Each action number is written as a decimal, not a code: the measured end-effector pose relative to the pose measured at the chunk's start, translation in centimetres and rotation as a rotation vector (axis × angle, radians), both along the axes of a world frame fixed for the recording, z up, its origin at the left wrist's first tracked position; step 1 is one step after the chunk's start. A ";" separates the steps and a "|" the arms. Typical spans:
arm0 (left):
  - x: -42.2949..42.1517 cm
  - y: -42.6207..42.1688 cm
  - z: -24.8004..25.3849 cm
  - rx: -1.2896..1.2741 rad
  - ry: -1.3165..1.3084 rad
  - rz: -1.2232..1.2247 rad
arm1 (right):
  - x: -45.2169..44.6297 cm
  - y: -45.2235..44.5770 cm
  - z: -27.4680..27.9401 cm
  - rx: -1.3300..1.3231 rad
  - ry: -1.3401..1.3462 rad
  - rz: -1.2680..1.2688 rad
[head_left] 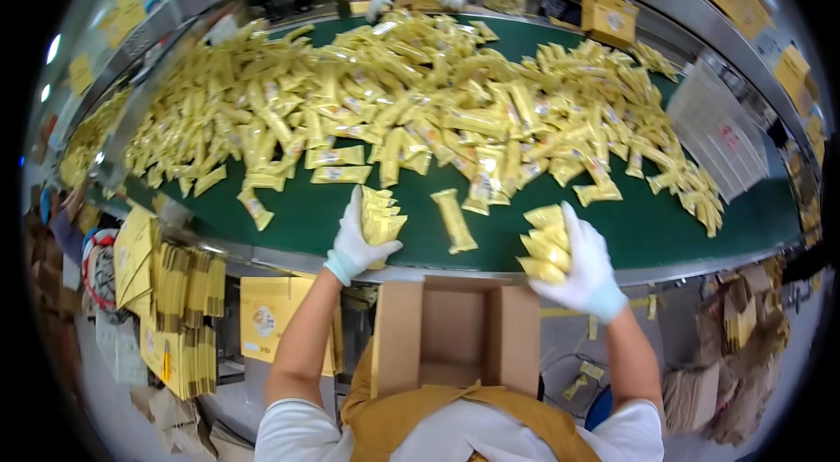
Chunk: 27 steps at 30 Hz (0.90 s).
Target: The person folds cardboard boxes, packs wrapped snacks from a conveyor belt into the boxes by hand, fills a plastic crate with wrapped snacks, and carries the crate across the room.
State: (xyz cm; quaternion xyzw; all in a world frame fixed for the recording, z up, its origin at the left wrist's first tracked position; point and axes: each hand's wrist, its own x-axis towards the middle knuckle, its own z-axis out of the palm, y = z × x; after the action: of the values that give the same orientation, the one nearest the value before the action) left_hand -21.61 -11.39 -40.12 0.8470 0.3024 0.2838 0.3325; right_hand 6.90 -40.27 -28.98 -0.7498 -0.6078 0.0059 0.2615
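Centrally, two white-gloved hands reach over a long green belt, each holding a bundle of yellow, shiny-wrapped packets. The left hand [359,243] has its fingers clamped around the left bundle [381,215], whose packets lie roughly crosswise, with ends pointing right. The right hand [582,265] has its fingers closed on the right bundle [544,245], whose packet ends point left, toward the other bundle.

Between the hands, one loose yellow packet [454,221] lies flat on the green belt [341,230], its long axis running away from the wearer, the far end leaning left. Beyond it, a broad heap of similar packets [394,103] points every which way.

Just below the hands, by the wearer's body, an open brown cardboard box [453,339] faces up, flaps spread, its plain inside showing. A gray metal rim [411,273] edges the belt on the near side, close to the box. Green surface shows on both sides of the loose packet, and more stretches right of the right hand, toward a pale slatted crate [719,129] tilted at the belt's right end. Flat yellow cartons [188,287] stand stacked at lower left.
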 end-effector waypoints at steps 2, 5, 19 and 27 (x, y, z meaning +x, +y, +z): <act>-0.2 -1.8 3.6 -0.286 -0.313 -0.123 | -2.7 -0.4 4.7 -0.033 -0.082 0.149; -0.2 -6.5 9.9 -0.415 -0.553 -0.259 | -8.0 -0.4 7.3 -0.387 -0.328 0.373; 3.4 -16.5 10.2 0.434 0.152 -0.657 | -17.7 2.7 -9.7 -1.285 -0.426 0.876; 4.4 -19.7 4.7 0.809 0.562 -0.459 | -20.3 1.5 -16.1 -1.242 -0.448 0.749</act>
State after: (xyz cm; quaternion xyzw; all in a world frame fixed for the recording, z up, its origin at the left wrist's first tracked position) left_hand -17.21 -31.12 -35.46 0.9950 0.0535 0.0600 -0.0601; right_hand -13.37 -38.73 -45.04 -0.4863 -0.7453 0.2828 -0.3578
